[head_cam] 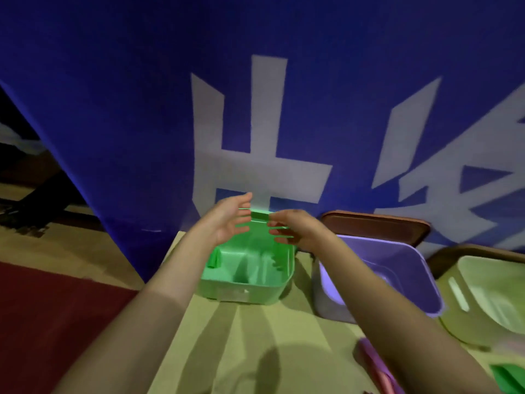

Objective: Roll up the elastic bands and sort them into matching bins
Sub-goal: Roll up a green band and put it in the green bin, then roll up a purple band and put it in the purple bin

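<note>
Above one green bin (241, 291), right hand (295, 228) pinches one green band (260, 216).

Booth-like event space, big blue banner (119, 115) with white lettering, red floor (42, 314)

Single wide head view, forward and down, close over the table (250, 331).
</note>
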A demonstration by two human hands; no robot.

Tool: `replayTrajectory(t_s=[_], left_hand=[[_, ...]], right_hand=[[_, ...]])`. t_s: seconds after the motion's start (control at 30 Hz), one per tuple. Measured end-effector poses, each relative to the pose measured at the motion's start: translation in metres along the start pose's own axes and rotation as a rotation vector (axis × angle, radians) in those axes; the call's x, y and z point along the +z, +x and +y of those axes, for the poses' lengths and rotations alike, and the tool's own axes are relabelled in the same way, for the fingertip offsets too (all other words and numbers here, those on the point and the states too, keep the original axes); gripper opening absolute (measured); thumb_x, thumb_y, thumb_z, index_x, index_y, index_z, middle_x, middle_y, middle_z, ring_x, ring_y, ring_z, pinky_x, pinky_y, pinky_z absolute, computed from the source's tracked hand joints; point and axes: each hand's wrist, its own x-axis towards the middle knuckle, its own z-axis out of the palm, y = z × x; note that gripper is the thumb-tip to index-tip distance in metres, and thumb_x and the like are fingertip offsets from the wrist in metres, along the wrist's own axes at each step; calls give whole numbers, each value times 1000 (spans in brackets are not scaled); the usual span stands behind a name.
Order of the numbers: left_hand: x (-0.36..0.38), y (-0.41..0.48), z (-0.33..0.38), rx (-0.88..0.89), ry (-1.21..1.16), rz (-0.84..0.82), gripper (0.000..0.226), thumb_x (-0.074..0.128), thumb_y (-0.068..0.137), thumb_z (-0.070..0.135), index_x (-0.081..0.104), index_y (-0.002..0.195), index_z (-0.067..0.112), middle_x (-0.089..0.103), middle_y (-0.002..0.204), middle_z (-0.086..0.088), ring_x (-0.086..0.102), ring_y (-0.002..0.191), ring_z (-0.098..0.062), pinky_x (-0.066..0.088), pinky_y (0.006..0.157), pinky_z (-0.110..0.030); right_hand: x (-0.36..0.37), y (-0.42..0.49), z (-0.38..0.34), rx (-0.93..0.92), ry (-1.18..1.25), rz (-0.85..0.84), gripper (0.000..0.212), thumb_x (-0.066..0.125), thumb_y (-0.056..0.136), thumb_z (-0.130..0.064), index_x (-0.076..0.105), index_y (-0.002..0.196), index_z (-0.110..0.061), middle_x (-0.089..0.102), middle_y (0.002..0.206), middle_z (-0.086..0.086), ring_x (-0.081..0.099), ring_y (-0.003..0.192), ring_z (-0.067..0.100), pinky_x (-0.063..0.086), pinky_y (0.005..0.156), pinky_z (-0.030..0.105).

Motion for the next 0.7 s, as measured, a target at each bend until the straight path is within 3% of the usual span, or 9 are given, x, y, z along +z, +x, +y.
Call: replayTrajectory(t_s=[0.2,0.3,0.53,0.7], left_hand=[[114,-69,-11,222,50,-252,13,51,96,19,59,104,13,62,108,-8,61,93,-18,48,88,-33],[174,-95,-39,305,49,-316,11,54,95,17,62,100,12,68,97,-5,64,88,-18,49,89,-34],[319,-106,-146,323,315,-473,9,55,94,14,61,99,16,65,98,-2,62,87,-12,46,88,-29],[353,-79,-240,306,518,-450,17,63,88,4,61,103,12,66,90,2,61,80,-4,47,72,-13]], right_hand=[[-118,-116,0,-394,-60,221,11,58,93,-11,63,84,-17,63,82,3,55,69,9,45,61,15],[-180,-168,20,-467,-75,222,8,59,92,-15,64,86,-17,64,86,3,57,71,9,47,63,15],[-315,-223,107,-496,-148,273,7,59,92,-10,63,97,-10,64,82,0,57,73,11,44,68,22],[-366,-218,194,-392,-201,242,17,60,91,-12,63,106,-4,63,89,5,59,80,15,46,70,21]])
